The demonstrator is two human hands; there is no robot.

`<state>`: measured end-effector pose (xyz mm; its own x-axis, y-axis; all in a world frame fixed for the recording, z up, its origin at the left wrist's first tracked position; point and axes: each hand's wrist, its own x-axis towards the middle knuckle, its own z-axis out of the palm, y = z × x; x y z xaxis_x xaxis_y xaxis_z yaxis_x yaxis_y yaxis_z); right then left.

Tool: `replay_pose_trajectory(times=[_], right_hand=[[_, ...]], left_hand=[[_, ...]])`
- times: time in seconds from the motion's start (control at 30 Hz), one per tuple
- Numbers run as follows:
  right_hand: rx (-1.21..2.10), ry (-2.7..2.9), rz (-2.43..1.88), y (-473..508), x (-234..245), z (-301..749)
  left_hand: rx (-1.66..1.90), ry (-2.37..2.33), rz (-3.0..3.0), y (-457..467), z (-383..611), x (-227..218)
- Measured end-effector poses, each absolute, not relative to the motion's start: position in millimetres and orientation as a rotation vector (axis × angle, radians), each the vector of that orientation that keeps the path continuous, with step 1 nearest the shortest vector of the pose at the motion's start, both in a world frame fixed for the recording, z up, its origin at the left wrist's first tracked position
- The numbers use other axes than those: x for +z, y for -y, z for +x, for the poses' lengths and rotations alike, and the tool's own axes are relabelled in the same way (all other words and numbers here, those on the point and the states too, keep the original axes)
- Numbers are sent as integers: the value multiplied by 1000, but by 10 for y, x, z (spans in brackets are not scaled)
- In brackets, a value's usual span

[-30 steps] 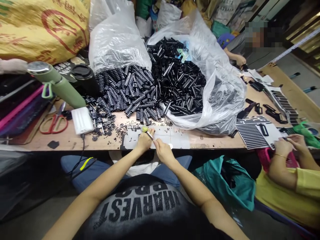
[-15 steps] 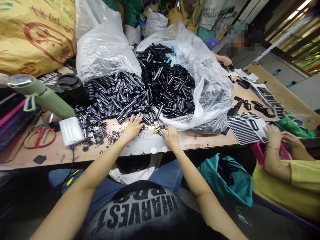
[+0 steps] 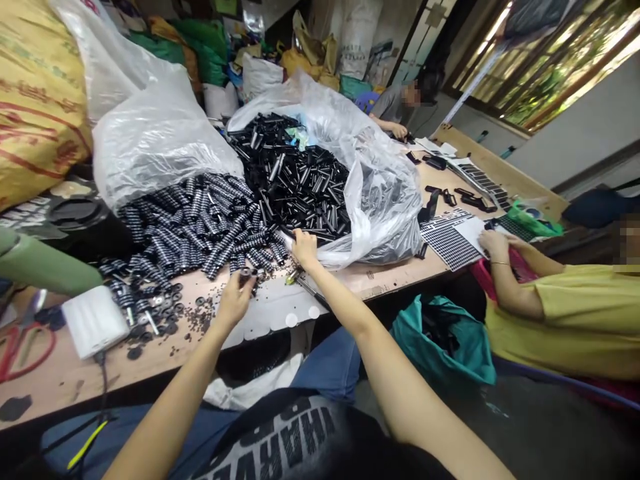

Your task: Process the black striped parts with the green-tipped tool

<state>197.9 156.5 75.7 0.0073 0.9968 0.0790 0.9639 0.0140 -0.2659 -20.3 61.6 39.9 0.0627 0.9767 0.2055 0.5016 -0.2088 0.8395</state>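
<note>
Head view: at eleven o'clock my left hand (image 3: pixel 234 301) narrowly pinches a small dark part (image 3: pixel 245 273), a heap of striped rollers (image 3: pixel 175 230) beyond. Toward twelve, my right hand (image 3: pixel 305 251) meets the black tubes (image 3: pixel 313 193), its grip unclear. Plenty seems left; what's finished, I can't tell.

Small dark part (image 3: pixel 245 273) — held, glossy black pieces (image 3: pixel 320 190) — heaped, ringed rods (image 3: pixel 193 223) piled alongside

The black shirt (image 3: pixel 270 443) reads "HARV"; characters on the yellow sack (image 3: pixel 37 87), seemingly Chinese, are too blurred to read.
</note>
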Motion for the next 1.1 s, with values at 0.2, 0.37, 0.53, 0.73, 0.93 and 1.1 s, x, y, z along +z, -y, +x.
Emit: replay_pose_trajectory(times=[0.2, 0.37, 0.53, 0.73, 0.93, 1.1], right_hand=[[349, 2269, -1678, -1398, 897, 2155], [282, 2277, -1724, -1092, 759, 2032], [219, 2407, -1565, -339, 303, 1866], [377, 2427, -1533, -52, -24, 1863], [436, 2255, -1533, -142, 161, 1946], [830, 2569, -1343, 526, 43, 2023]], left_hand=[[1039, -1466, 1360, -678, -258, 151], [819, -1786, 1969, -777, -288, 83], [335, -1973, 2255, -554, -541, 350], [-132, -1875, 2420, -335, -725, 676], [-317, -1708, 2449, -438, -395, 784], [65, -1740, 2431, -546, -240, 698]])
